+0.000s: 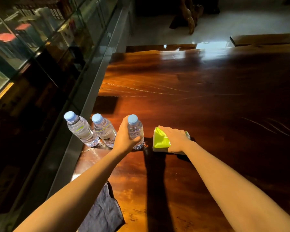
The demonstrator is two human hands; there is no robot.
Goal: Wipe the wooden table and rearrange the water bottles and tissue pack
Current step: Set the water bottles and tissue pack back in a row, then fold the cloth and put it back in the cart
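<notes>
- Bottles stand in a row at the counter (208, 101) edge; our left hand (124, 136) grips the third bottle (135, 131), upright.
- Our right hand (176, 139) presses flat, fingers spread, on the tissue pack (160, 139) beside it.
- Cloth (105, 211) lies near us.

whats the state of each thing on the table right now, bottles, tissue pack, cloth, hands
left bottle: upright, capped, untouched
middle bottle: upright, capped, untouched
right bottle: upright on the table, capped, gripped by the left hand
tissue pack: lying flat, right hand on top of it
cloth: crumpled at the near edge, not held
table: glossy, bare beyond the items
</notes>
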